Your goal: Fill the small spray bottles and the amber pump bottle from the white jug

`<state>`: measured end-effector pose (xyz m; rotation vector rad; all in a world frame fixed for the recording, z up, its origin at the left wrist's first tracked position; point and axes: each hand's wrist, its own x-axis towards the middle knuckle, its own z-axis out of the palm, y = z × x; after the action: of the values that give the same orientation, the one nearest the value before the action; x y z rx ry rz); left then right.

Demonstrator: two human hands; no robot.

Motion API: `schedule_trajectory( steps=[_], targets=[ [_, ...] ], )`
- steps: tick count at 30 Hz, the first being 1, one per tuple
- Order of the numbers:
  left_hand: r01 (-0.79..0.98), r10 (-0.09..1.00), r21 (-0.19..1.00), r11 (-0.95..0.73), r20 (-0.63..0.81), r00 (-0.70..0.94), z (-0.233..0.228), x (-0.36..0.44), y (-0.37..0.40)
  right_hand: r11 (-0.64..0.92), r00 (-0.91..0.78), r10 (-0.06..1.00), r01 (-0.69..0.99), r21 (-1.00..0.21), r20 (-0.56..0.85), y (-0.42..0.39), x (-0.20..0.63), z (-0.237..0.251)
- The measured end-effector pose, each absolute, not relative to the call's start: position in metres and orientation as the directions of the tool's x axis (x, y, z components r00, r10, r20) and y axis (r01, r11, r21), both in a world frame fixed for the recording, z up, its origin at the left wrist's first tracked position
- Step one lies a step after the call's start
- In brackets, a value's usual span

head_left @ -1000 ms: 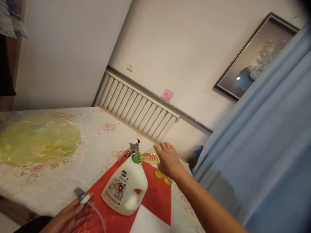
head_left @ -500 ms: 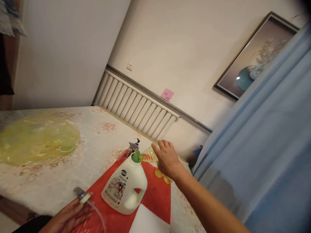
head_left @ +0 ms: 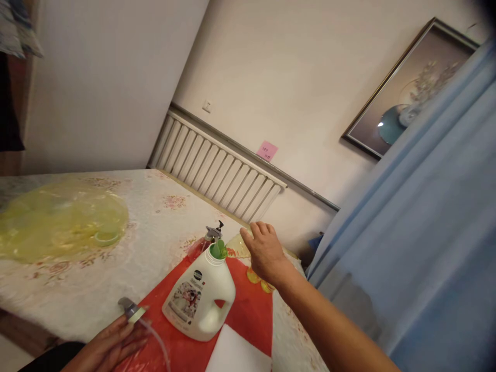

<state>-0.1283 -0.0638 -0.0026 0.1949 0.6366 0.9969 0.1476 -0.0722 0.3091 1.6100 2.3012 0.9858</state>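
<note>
My right hand is wrapped around a clear, yellowish plastic bottle, tilted with its neck at the mouth of a white jug. A green piece, perhaps a funnel, sits at that mouth; I cannot tell how the two join. The jug stands upright, with a handle and a picture label. At lower left, my left hand holds a grey pump head with a pale collar at its fingertips, a clear tube trailing down. Behind the jug is a red bottle with a dark pump top.
A red sheet lies under the jug, with a white sheet in front. Yellow round pieces lie below my right hand. A yellow translucent plastic bag and green cap are on the flowered tablecloth.
The bottle's tilt has shifted slightly, and less red shows through its ridged side. Both hands and the jug stay nearly in place.
</note>
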Motion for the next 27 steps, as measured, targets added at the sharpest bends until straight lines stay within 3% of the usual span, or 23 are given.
schedule_trajectory(
  steps=[12,27],
  targets=[
    [-0.701,0.825,0.465,0.54,-0.455,0.334,0.025,-0.127,-0.072,0.197,-0.415,0.879,0.766,0.611,0.236,-0.076,0.144,0.31],
    [-0.677,0.842,0.511,0.53,-0.41,0.35,0.011,-0.128,-0.068,0.191,-0.408,0.882,0.769,0.61,0.238,-0.075,0.146,0.308]
  ],
)
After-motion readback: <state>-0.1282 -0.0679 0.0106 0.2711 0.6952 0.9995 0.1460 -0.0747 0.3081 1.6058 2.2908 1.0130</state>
